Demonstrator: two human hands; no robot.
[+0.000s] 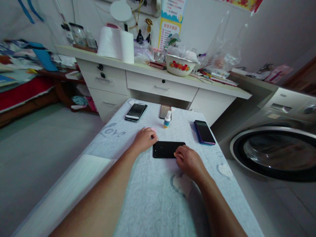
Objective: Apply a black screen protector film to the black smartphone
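A black phone [166, 149] lies flat on the cloth-covered table [148, 184]. At its upper left corner is my left hand [145, 139], its fingers curled; whether they grip anything is too small to make out. My right hand [189, 160] is closed over the phone's right end, fingertips pressed together, and what they pinch, if anything, is hidden. Something pink [151, 129] shows just behind my left hand. Beyond the phone stands a small white spray bottle [167, 120] with a blue and yellow label, in front of another phone [164, 112].
Stacked phones lie at the table's far left [135, 111] and right side [204, 132]. A white desk [161, 86] stands behind, bearing a flowered bowl [180, 65] and a paper roll [116, 44]. The washing machine [276, 131] is at right.
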